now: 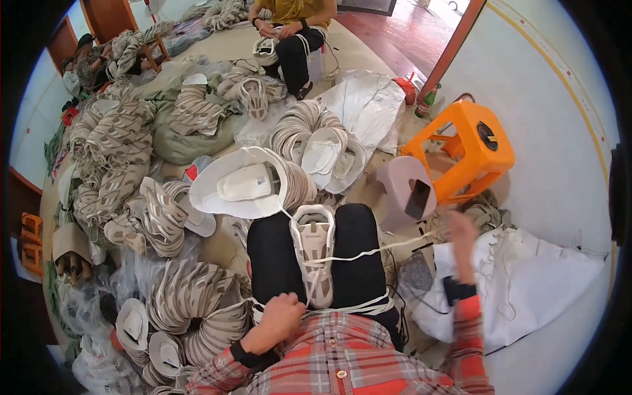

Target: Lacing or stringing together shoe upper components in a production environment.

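The fingers of the person's left hand (282, 321) are bent close together at the near end of a beige shoe upper, and seem to pinch a strand of pale lace (375, 251). The right hand (460, 230) is held out to the right, where the lace's far stretch leads; it is blurred, so I cannot tell whether its fingers are closed or wide. The shoe upper (314, 240) lies lengthways between two black-trousered thighs, with white cords (368, 308) across the lap just below it.

As a judgement, the lace could snag on those cords, or on the lilac stool (388, 187) near the right hand, if it swings loose. A hard sideways pull could twist the upper out from between the thighs, since only they seem to steady it. A careless sweep of the right arm might knock the phone (419, 199) off that stool.

Counted outward: two hands, one upper in the lap, one phone on one lilac stool, one orange stool (498, 155) behind it, and one green bottle (429, 96) by the doorway. One white sheet (559, 263) spreads at the right. At least two other people are present: a co-worker in a yellow top (296, 9) and someone far left (89, 69). The coiled stacks of uppers (197, 306) overlap too much to count.
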{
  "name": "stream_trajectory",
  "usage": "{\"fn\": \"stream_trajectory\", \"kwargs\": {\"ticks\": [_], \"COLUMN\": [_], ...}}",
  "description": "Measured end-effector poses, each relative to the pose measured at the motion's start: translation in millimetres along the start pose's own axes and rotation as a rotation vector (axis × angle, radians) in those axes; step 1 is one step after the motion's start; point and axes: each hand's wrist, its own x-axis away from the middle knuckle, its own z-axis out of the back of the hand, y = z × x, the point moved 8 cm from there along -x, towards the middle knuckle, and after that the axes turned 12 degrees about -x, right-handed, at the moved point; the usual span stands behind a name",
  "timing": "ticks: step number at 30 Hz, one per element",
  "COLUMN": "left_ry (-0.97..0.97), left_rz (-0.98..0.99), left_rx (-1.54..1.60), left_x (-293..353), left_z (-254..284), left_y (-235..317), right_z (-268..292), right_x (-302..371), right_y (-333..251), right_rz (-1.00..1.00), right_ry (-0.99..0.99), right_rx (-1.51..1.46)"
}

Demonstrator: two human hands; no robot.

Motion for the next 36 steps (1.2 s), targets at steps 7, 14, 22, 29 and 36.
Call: {"fn": "stream_trajectory", "kwargs": {"ticks": [7, 14, 22, 29, 36], "left_ry": [0.339, 0.13, 0.215, 0.072, 0.065], "left_rz": [0.322, 0.394, 0.293, 0.162, 0.168], "left_rx": [0.748, 0.977, 0.74, 0.175, -0.17], "left_x": [-65, -89, -95, -123, -99], "left_z": [51, 18, 29, 40, 113], "left_y": [-50, -46, -47, -41, -55], "right_z": [-259, -269, -282, -275, -263], "right_x": [90, 103, 108, 104, 106], "right_y": [-44, -52, -52, -47, -61], "right_rz": [0.393, 0.464, 0.417, 0.302, 0.38], "right_ry": [-0.648, -0.644, -0.614, -0.591, -0.736], "right_rx": [0.609, 0.719, 0.741, 0.603, 0.543]}}
